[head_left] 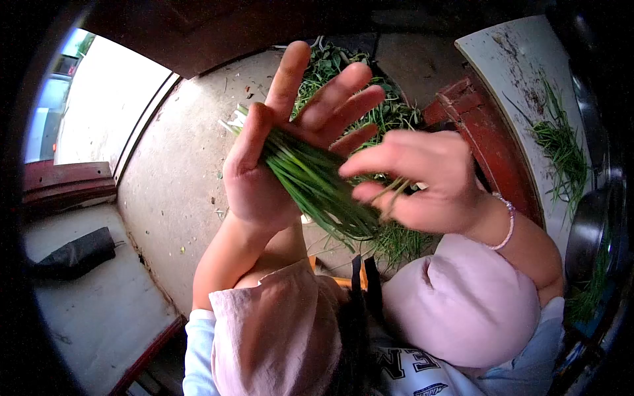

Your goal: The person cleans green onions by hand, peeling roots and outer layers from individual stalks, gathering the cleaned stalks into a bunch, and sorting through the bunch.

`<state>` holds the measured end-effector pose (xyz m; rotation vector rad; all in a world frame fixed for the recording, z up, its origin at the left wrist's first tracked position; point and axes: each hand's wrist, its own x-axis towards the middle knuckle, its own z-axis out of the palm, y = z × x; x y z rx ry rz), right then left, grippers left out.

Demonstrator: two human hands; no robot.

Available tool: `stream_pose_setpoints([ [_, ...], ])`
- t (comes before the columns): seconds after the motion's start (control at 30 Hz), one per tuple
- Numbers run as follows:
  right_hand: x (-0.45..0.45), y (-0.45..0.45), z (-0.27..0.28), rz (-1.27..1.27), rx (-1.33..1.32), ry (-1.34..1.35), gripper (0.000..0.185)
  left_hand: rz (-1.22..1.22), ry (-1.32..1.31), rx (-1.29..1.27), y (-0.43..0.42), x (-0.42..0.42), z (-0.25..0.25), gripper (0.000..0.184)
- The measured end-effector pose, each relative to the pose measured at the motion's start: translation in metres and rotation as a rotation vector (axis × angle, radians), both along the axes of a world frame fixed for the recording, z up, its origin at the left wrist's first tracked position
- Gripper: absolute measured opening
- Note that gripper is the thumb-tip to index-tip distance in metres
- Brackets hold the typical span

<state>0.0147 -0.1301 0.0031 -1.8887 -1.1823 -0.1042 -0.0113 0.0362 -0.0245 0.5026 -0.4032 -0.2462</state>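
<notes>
A bunch of long green garlic chives lies slantwise across the palm of my left hand. Its pale stem ends stick out past my thumb, which presses on the bunch, while the other fingers are spread. Close to the bunch's leafy end, my right hand is closed in a pinch, slightly blurred. A few thin yellowish-green blades show between its thumb and fingers. Below it, loose green blades lie near my lap.
A large heap of leafy greens lies on the floor ahead. At right, more green blades rest on a soiled white board beside a red wooden piece. A dark object sits on a pale surface at left. Scraps dot the concrete floor.
</notes>
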Motion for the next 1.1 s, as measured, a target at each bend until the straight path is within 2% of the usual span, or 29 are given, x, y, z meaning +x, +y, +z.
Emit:
stream_pose_setpoints([
  [0.03, -0.003, 0.001, 0.004, 0.026, -0.072, -0.022, 0.020, -0.007, -0.005, -0.013, -0.001, 0.000, 0.000, 0.045],
  [0.37, -0.006, 0.011, -0.013, -0.016, 0.017, 0.044, 0.013, -0.021, 0.039, -0.105, -0.002, 0.001, -0.004, 0.041],
  [0.47, -0.006, 0.006, -0.013, 0.010, -0.086, 0.057, 0.013, -0.026, 0.011, -0.139, 0.004, 0.002, -0.006, 0.038],
  [0.53, -0.005, 0.004, -0.014, 0.057, -0.055, 0.176, 0.013, -0.046, 0.037, -0.204, 0.009, 0.003, -0.004, 0.038],
  [0.63, -0.006, 0.005, -0.008, 0.043, 0.043, 0.188, 0.014, -0.037, 0.054, -0.251, 0.008, 0.002, -0.004, 0.037],
  [0.9, -0.010, 0.014, -0.019, -0.028, 0.071, -0.153, 0.020, -0.059, 0.048, -0.253, 0.004, 0.002, -0.002, 0.033],
  [1.03, -0.010, 0.016, -0.016, -0.027, 0.055, -0.163, 0.020, -0.059, 0.045, -0.229, 0.005, 0.001, -0.003, 0.032],
  [1.1, -0.008, 0.014, -0.016, 0.101, 0.052, -0.013, 0.017, -0.057, 0.042, -0.236, 0.010, 0.001, -0.004, 0.032],
])
